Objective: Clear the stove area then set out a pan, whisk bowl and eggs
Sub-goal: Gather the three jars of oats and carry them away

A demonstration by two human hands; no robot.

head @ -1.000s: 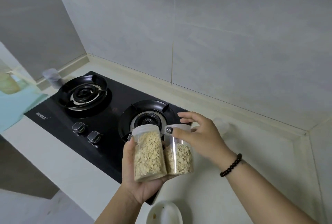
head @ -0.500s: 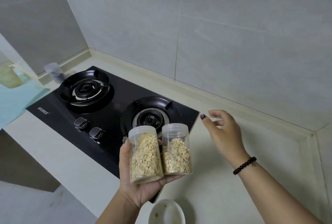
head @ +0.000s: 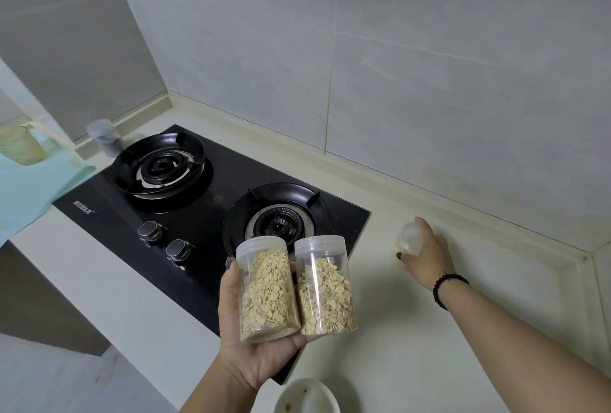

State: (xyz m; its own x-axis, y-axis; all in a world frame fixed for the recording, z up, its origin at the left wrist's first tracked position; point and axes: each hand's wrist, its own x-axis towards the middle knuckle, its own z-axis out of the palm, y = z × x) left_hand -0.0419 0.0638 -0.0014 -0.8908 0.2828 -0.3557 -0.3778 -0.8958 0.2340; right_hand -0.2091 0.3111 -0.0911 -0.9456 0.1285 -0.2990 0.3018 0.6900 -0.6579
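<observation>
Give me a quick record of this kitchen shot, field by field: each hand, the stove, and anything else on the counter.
left hand: holds two clear jars of flakes, side by side, upright
right hand: grips a small clear container on the counter
stove: two burners, both bare
left of stove: a clear cup
bottom edge: white bowl, partly cut off

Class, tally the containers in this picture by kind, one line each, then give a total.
Oat jars: 2
Small clear jars: 2
White bowls: 1
Total: 5
</observation>
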